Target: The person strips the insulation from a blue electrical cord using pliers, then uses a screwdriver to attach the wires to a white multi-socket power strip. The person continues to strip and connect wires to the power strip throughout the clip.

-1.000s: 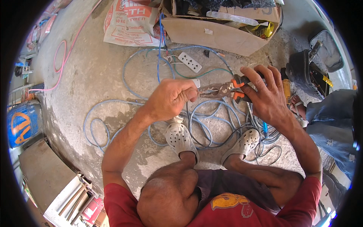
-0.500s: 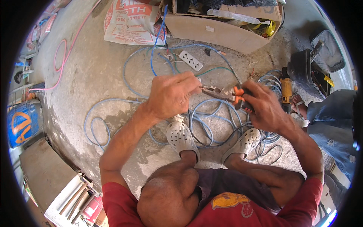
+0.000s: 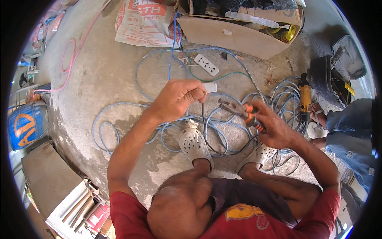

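Observation:
My left hand [image 3: 181, 97] pinches the end of a black cable [image 3: 203, 114] at head-camera centre; the wire tip is too small to make out clearly. My right hand [image 3: 270, 125] grips orange-and-black pliers [image 3: 234, 108] by the handles, their jaws pointing left, apart from my left fingers. Behind my left fingertips lies a white rectangular item [image 3: 209, 87], partly hidden. Coiled blue cables [image 3: 111, 148] spread over the concrete floor around my sandalled feet [image 3: 192, 143], and a white power strip [image 3: 206, 65] lies farther back.
At the back stand a cardboard box [image 3: 234, 42] and a printed sack [image 3: 145, 28]. A yellow drill [image 3: 305, 97] lies beside a black tool case [image 3: 324, 75]. Another person's jeans and sandalled feet [image 3: 350, 135] are at right. A blue drum [image 3: 26, 129] and metal cabinet [image 3: 51, 175] are at left.
The pliers have pulled away from my left fingers and dropped downward and right with my right hand. My left hand stays raised, and the whole view has shifted slightly.

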A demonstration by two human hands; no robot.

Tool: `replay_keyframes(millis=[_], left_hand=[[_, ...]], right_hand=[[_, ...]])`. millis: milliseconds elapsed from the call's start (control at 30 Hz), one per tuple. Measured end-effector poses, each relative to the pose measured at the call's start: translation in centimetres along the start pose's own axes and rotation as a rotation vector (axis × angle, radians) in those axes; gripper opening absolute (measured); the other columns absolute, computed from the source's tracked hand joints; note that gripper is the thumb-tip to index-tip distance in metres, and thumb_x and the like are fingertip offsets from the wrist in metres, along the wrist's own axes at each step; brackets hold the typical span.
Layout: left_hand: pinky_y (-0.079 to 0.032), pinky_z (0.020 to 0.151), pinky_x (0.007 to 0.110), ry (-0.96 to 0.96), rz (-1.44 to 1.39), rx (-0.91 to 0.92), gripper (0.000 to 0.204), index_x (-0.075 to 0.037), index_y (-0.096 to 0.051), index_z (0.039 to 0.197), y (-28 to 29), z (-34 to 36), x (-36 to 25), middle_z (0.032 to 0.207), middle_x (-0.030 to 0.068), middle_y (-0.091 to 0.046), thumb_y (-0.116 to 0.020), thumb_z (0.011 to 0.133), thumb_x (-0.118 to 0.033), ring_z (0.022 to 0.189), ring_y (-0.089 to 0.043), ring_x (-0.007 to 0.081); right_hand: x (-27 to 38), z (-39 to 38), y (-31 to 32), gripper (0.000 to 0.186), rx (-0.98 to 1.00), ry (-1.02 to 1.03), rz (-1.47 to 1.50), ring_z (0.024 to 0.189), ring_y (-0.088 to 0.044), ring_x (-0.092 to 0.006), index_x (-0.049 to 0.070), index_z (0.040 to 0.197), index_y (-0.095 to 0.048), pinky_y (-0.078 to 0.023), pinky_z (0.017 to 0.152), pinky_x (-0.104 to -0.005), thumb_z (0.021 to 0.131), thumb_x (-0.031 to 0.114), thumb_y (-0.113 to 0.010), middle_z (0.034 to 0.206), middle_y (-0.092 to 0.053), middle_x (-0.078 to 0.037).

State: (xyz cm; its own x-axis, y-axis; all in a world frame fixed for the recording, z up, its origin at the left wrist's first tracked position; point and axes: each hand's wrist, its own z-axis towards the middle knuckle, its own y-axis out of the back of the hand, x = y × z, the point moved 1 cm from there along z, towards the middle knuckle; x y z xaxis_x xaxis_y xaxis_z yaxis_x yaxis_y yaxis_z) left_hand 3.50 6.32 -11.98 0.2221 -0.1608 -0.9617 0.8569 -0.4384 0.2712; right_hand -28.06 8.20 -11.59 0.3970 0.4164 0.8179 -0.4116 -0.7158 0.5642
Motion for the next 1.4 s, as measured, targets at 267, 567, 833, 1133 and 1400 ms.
replay_keyframes(millis=[267,567,833,1133,1400], left_hand=[[-0.032,0.054,0.025,0.282,-0.187,0.102,0.039,-0.001,-0.06,0.085,-0.1,0.5,-1.7,0.073,-0.0022,-0.056,-0.052,0.103,-0.035,0.06,-0.039,0.0069],[-0.04,0.054,0.027,0.04,0.102,-0.026,0.03,0.001,-0.061,0.085,-0.6,0.8,-1.4,0.069,0.0026,-0.058,-0.061,0.098,-0.026,0.06,-0.054,0.0123],[-0.048,0.048,0.034,-0.41,0.643,-0.167,0.019,-0.003,-0.064,0.086,-1.7,0.6,-1.9,0.071,0.0068,-0.059,-0.076,0.072,0.003,0.058,-0.062,0.0227],[-0.047,0.046,0.033,-0.455,0.683,-0.203,0.023,-0.002,-0.064,0.088,-1.7,0.7,-1.6,0.071,0.0064,-0.06,-0.077,0.069,0.004,0.057,-0.062,0.0209],[-0.05,0.049,0.032,-0.431,0.693,-0.242,0.02,-0.004,-0.065,0.089,-2.1,0.8,-1.6,0.074,0.0043,-0.057,-0.078,0.073,-0.006,0.061,-0.063,0.0188]], right_hand=[[2.0,2.2,3.0,0.045,-0.307,0.036,-0.686,0.124,-0.044,-0.0352,0.007,0.109,-0.069,-0.034,0.102,-0.0536,0.064,0.001,-0.067,0.146,-0.041,-0.01],[1.8,2.6,4.1,0.047,-0.351,0.042,-0.794,0.127,-0.042,-0.0354,0.008,0.111,-0.071,-0.033,0.105,-0.0553,0.064,0.0,-0.067,0.147,-0.042,-0.008],[1.6,2.5,4.2,0.048,-0.214,-0.026,-0.514,0.125,-0.045,-0.0351,0.007,0.113,-0.07,-0.035,0.103,-0.0547,0.066,-0.001,-0.068,0.147,-0.042,-0.01],[2.0,1.9,3.7,0.04,-0.262,-0.022,-0.812,0.131,-0.041,-0.0357,0.01,0.112,-0.071,-0.03,0.108,-0.061,0.072,0.005,-0.071,0.151,-0.038,-0.008],[2.3,2.4,3.7,0.04,-0.282,-0.039,-0.875,0.131,-0.04,-0.0351,0.009,0.11,-0.071,-0.031,0.108,-0.0601,0.07,0.005,-0.069,0.152,-0.035,-0.007]])
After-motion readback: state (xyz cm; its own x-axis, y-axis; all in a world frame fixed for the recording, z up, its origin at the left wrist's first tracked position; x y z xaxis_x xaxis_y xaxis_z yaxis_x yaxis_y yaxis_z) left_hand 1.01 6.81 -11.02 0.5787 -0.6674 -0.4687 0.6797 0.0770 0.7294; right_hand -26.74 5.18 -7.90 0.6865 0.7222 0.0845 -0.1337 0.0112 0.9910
